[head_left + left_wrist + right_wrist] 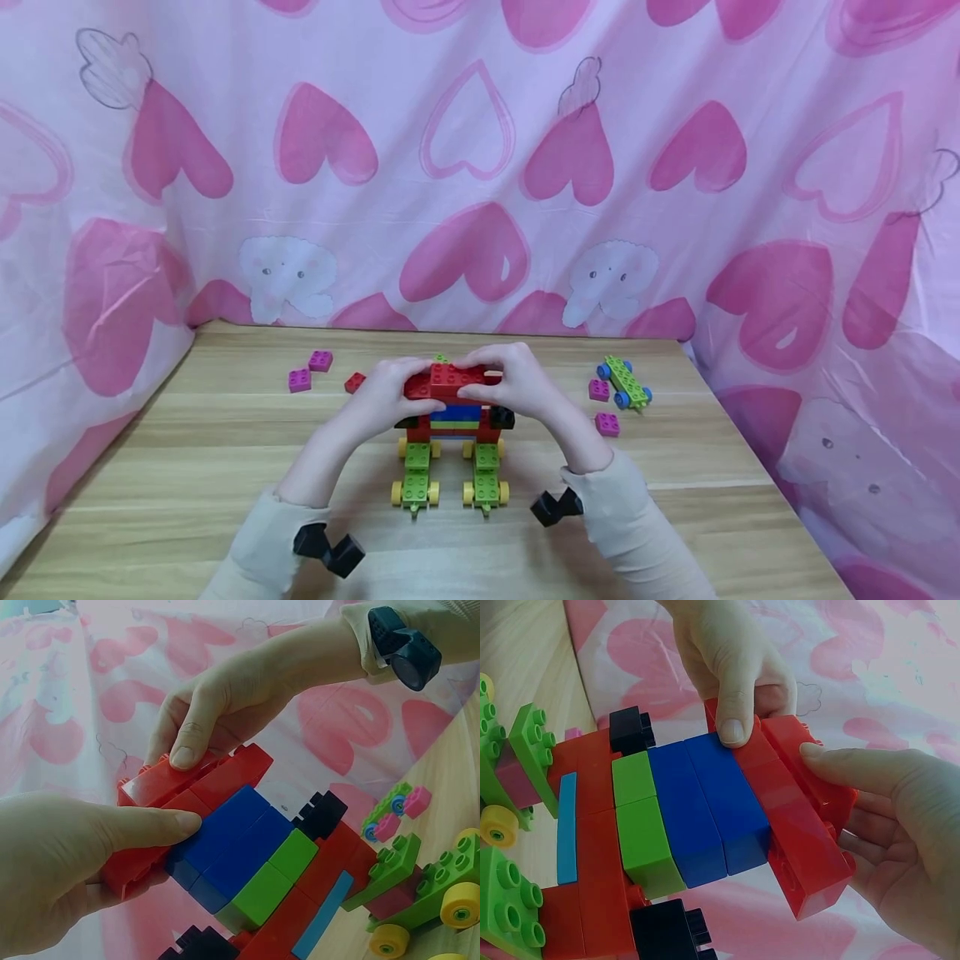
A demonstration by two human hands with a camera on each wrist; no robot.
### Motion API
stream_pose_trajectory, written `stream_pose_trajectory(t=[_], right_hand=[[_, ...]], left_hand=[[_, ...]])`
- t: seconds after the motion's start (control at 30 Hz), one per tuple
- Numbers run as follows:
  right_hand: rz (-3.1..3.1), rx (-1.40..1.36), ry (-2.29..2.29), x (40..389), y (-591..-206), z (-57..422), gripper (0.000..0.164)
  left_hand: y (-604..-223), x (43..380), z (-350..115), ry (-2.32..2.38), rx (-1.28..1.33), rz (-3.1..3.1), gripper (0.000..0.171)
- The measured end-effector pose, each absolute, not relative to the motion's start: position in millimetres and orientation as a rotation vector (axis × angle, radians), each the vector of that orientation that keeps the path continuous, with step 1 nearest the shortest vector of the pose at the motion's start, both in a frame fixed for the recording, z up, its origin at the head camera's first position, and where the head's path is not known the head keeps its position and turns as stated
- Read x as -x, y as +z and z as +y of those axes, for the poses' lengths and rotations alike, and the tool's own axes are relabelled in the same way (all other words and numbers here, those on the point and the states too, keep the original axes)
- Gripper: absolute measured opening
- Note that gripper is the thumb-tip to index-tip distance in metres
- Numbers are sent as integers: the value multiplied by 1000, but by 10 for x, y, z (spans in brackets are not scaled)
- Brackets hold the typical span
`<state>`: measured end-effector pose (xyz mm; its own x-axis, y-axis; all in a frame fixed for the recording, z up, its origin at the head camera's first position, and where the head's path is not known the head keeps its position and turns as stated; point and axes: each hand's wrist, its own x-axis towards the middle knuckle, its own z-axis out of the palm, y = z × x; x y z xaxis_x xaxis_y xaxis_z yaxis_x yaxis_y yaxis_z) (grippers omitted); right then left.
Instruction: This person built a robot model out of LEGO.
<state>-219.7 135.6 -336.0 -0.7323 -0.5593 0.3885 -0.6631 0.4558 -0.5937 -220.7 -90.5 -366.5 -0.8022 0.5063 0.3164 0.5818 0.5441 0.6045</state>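
A toy building-block figure stands mid-table, its red lower body [604, 847] on two green wheeled bases [416, 483] with yellow wheels. Above that come green bricks [270, 881], blue bricks [232, 836] and a wide red row [795, 825]. One more red brick [453, 379] sits on top, slightly askew from the row in the wrist views. My left hand [386, 396] grips the left end of the red row, thumb at the edge of the blue. My right hand [517, 379] pinches the top red brick, thumb on its near face. Black bricks [671, 930] stick out at both sides.
Magenta bricks [321, 361] and a small red brick [355, 382] lie at the back left. At the right are a green wheeled base [627, 381] with blue wheels and magenta bricks [607, 424]. A heart-patterned curtain [465, 250] borders the wooden table [225, 450].
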Motion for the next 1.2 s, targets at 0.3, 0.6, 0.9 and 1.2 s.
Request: stream_pose_trajectory(t=[0.3, 0.6, 0.9, 1.2], right_hand=[[-2561, -1089, 1128, 2186, -3357, 1349, 30], [-2603, -1089, 1124, 2188, -3343, 1336, 30], [-2623, -1062, 1193, 2207, -3382, 1348, 30], [-2584, -1039, 1195, 2202, -3428, 1354, 30]], left_hand=[[-3671, 2197, -911, -1120, 944, -2659, 46], [-3677, 2184, -929, -1126, 924, -2686, 48], [-3705, 2171, -940, -1160, 880, -2728, 56], [-3709, 2163, -923, -1146, 857, -2711, 55]])
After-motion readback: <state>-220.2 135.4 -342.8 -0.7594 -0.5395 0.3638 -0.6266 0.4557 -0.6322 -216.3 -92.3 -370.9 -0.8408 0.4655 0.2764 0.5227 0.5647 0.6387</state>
